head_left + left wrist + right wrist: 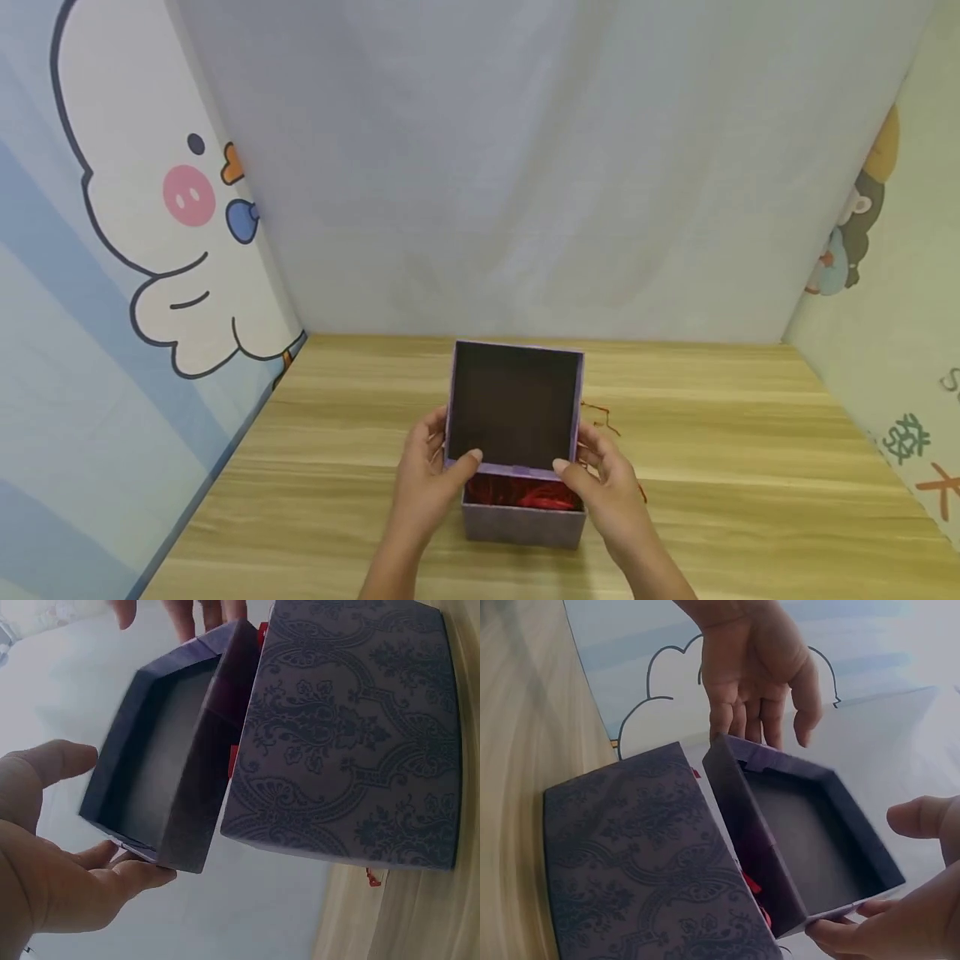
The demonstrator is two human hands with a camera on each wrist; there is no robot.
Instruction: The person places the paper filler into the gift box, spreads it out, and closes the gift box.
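Observation:
A purple-grey box [522, 527] with a damask pattern stands on the table, and red shredded filler [532, 493] shows inside it. Its lid [516, 408] is tilted up over the box's far part, its dark inside facing me. My left hand [429, 482] holds the lid's left side, and my right hand [611, 487] holds the right side. In the head view both thumbs overlap the lid's lower corners. From the right wrist, the right fingers [840, 934] curl at the lid's edge, while the thumb stands apart from it.
Thin red cords [603, 410] lie on the wooden table [735, 467], right of the lid. A plain pale curtain [480, 167] hangs behind the table. Cartoon-printed cloths stand at the left [112, 250] and right [870, 350].

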